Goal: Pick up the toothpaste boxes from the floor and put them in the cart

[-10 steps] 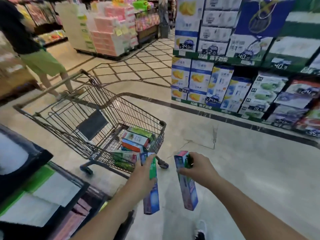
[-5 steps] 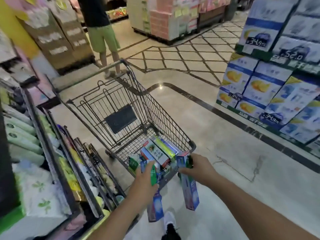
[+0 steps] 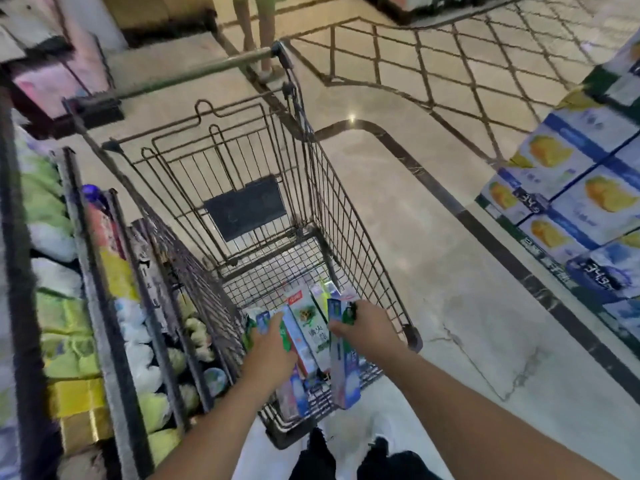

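Both my hands are over the near end of the wire cart point(image 3: 349, 216). My left hand point(image 3: 273, 348) grips one toothpaste box point(image 3: 294, 393), its blue end pointing down inside the basket. My right hand point(image 3: 367, 332) is clamped round a second box point(image 3: 341, 372), held upright just above the cart's front rim. More toothpaste boxes point(image 3: 310, 327) lie on the basket floor between my hands. Shelves of packaged goods point(image 3: 69, 327) run along my left.

We hold two toothpaste boxes point(image 3: 341, 368) over the cart's point(image 3: 349, 216) near end; shelves point(image 3: 90, 306) stand left, stacked cartons point(image 3: 571, 188) right.
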`<act>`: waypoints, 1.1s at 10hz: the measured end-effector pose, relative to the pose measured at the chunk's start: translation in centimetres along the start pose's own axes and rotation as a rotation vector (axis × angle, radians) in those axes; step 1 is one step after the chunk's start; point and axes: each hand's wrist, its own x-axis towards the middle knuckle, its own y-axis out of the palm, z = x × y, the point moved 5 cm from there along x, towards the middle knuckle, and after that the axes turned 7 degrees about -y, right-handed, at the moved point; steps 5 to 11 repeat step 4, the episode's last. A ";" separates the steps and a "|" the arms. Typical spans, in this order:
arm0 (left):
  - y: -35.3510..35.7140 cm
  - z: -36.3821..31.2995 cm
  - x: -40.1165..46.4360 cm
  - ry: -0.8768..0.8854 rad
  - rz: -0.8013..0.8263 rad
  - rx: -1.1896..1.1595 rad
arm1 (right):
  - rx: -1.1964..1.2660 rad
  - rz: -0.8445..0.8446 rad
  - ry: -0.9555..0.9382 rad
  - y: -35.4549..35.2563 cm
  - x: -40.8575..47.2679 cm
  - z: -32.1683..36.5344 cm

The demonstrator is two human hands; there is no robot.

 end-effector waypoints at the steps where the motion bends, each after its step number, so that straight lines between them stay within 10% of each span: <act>1: 1.5 0.6 3.0 -0.070 0.023 0.015 | -0.036 0.040 0.017 2.0 4.2 -0.4; 11: 4.3 2.8 5.1 -0.105 -0.102 -0.126 | -0.183 0.159 -0.074 8.6 10.4 0.0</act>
